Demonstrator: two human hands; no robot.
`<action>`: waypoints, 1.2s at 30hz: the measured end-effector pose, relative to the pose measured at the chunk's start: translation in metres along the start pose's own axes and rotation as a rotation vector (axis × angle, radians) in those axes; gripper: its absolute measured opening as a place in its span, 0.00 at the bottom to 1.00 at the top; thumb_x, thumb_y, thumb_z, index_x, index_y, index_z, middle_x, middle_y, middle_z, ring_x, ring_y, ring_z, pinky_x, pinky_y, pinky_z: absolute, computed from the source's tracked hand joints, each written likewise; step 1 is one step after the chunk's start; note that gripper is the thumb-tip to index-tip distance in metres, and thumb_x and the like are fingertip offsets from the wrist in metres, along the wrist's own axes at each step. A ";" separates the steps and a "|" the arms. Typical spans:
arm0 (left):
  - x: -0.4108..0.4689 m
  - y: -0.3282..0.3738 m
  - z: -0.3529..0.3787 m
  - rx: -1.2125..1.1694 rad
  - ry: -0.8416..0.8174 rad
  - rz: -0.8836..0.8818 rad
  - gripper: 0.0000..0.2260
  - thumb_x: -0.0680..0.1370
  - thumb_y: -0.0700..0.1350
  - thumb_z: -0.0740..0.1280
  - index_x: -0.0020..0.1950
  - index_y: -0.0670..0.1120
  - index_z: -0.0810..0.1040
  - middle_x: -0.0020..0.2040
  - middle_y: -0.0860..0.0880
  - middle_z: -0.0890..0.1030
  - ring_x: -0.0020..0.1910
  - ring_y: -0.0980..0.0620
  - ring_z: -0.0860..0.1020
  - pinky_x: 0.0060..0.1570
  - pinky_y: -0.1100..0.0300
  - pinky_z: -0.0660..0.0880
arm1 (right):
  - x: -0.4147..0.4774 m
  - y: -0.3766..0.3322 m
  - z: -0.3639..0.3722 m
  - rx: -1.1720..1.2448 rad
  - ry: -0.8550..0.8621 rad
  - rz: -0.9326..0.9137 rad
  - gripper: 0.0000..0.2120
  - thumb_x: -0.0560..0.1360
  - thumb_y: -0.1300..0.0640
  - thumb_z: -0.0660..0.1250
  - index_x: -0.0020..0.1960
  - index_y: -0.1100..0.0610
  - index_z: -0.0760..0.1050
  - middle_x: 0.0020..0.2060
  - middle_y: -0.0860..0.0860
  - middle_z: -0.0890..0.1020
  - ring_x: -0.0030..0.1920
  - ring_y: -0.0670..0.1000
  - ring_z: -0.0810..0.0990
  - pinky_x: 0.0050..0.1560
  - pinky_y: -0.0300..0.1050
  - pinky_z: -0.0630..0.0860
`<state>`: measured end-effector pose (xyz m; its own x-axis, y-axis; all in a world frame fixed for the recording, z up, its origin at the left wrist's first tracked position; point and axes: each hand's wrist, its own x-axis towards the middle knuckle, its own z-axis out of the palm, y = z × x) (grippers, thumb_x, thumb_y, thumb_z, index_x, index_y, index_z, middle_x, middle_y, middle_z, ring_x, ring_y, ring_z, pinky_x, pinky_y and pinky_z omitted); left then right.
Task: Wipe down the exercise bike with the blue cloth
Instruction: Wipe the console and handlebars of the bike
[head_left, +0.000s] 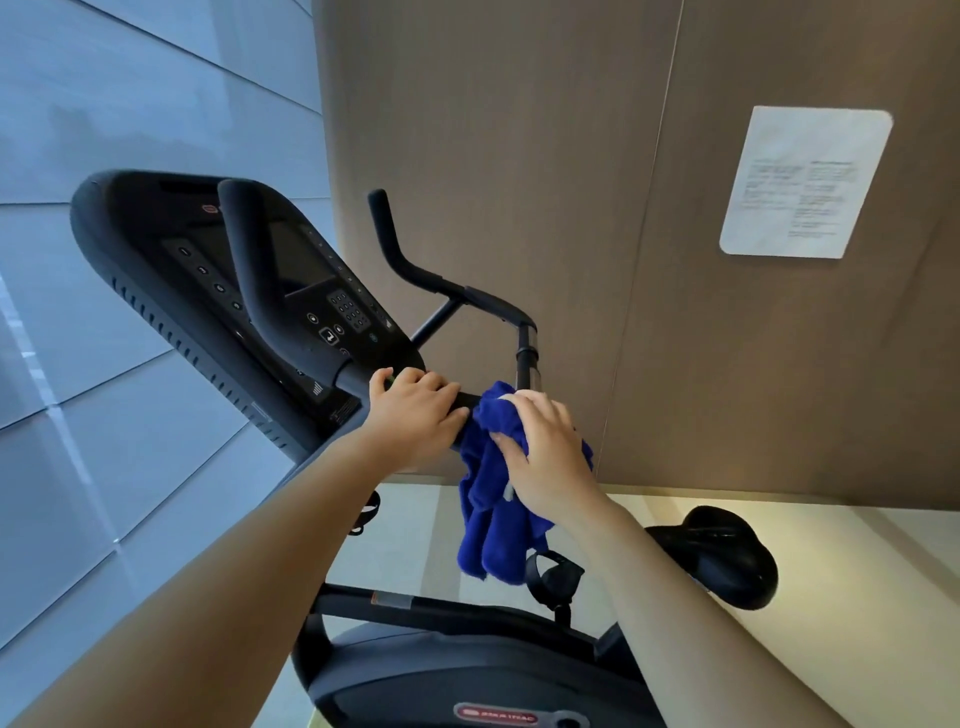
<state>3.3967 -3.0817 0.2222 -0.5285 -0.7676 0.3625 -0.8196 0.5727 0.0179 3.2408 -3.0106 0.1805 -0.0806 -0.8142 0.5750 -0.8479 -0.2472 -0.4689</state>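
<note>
Reaching forward, your two bare forearms frame the lower part of the view, above the bike's dark drive housing (467, 680) with its red badge. Your right hand (545, 457) is clamped on the blue cloth (491, 525), fingers pressed into its bunched top against the handlebar (462, 402), while the rest of the cloth hangs loose below. Your left hand (415, 410) sits just beside it, fingers curled shut over the same black bar, thumb nearly touching the cloth. A strapped pedal (550, 577) shows just under the hanging cloth, and the black saddle (727, 556) lies off to the right. Beyond your hands, the console (244, 280) tilts up with its dark screen and keypad, and the curved grips rise past it. Farthest back, a white printed sheet (805, 182) is stuck to the brown wall panel (519, 156); its text is too small to read.
</note>
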 end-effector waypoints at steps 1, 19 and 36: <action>0.001 -0.001 0.000 0.000 0.004 0.002 0.18 0.80 0.55 0.50 0.66 0.53 0.70 0.65 0.53 0.72 0.67 0.48 0.63 0.67 0.43 0.49 | 0.005 0.000 0.000 -0.002 -0.001 0.010 0.15 0.78 0.51 0.59 0.64 0.52 0.68 0.64 0.49 0.70 0.65 0.52 0.64 0.64 0.52 0.63; 0.002 -0.002 -0.004 -0.024 -0.040 0.004 0.21 0.77 0.55 0.57 0.70 0.54 0.66 0.68 0.54 0.69 0.69 0.49 0.60 0.68 0.46 0.46 | 0.016 -0.003 0.002 0.146 -0.018 -0.007 0.13 0.76 0.54 0.62 0.60 0.47 0.72 0.57 0.46 0.75 0.56 0.49 0.71 0.56 0.46 0.68; -0.006 0.009 -0.006 -0.060 -0.044 -0.114 0.22 0.76 0.50 0.60 0.71 0.53 0.65 0.71 0.53 0.66 0.73 0.51 0.56 0.70 0.47 0.41 | 0.025 0.002 -0.005 0.071 -0.149 -0.109 0.10 0.77 0.53 0.58 0.57 0.47 0.65 0.57 0.46 0.72 0.58 0.49 0.68 0.61 0.56 0.60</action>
<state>3.3935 -3.0699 0.2257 -0.4431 -0.8397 0.3140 -0.8607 0.4964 0.1129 3.2340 -3.0287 0.1972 0.0927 -0.8480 0.5218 -0.8080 -0.3703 -0.4583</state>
